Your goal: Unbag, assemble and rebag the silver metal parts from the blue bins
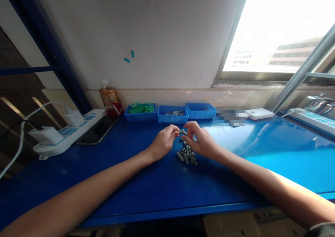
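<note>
My left hand (164, 141) pinches a small silvery metal piece (181, 131) between thumb and fingertips, its end pointing toward the other hand. Close by on the right, my right hand (201, 139) has its thumb and index finger curved and apart around the air beside that piece. A glint of metal shows behind its fingers; I cannot tell whether it is held. Just below the hands, a loose pile of small cylindrical metal parts (186, 154) lies on the blue table (146, 190), partly covered by my right hand.
Along the wall stand a blue bin (141, 117) with green bags, a blue bin (172, 119) with metal parts and another blue bin (201, 115). Left are a bottle (111, 99), a phone (98, 131) and a power strip (70, 132). A white flat device (260, 113) lies right.
</note>
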`<control>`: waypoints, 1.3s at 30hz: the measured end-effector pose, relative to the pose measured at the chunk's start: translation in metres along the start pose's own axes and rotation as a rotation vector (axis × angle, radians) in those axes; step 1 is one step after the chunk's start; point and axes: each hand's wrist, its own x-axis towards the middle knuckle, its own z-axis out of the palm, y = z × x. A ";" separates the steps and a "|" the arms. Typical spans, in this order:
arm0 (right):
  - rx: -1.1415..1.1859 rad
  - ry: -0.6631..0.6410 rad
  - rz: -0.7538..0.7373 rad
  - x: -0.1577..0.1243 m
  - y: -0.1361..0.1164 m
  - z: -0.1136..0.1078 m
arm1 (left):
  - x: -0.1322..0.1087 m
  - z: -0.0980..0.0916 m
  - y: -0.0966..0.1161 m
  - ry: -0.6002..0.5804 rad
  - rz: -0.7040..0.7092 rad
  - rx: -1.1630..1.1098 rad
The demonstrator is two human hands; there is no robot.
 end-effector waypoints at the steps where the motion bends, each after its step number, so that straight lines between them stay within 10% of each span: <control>1: -0.014 -0.013 -0.015 0.000 0.000 -0.001 | 0.000 0.000 0.000 -0.008 0.008 0.000; 26: -0.036 -0.025 0.077 0.002 -0.007 -0.006 | -0.003 -0.001 0.001 0.028 0.048 0.058; 39: -0.093 0.109 -0.155 0.002 -0.019 -0.018 | -0.002 -0.004 0.007 -0.079 -0.002 -0.026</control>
